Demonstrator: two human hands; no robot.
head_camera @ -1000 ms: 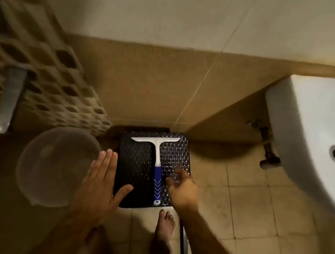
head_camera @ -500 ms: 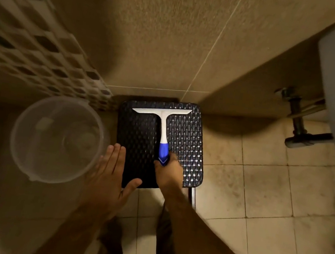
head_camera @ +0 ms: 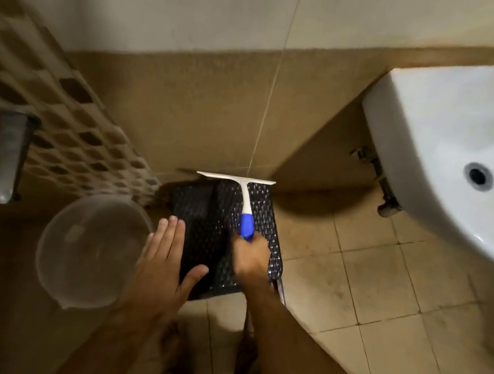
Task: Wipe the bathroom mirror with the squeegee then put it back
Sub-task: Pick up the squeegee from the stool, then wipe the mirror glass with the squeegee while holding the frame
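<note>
The white T-shaped squeegee with a blue grip is held by its blue end in the right hand, whose fingers are curled round it, above the black woven-pattern stool top; its blade reaches past the stool's far edge. The left hand is spread flat with straight fingers, between the stool and a clear round plastic bucket. A white ceramic sink is seen at right.

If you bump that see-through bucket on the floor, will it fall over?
The clear plastic bucket looks empty, so it is probably light and would slide or tip easily. Its thin walls may flex a little. The left hand hovers open beside it, not holding it.
</note>
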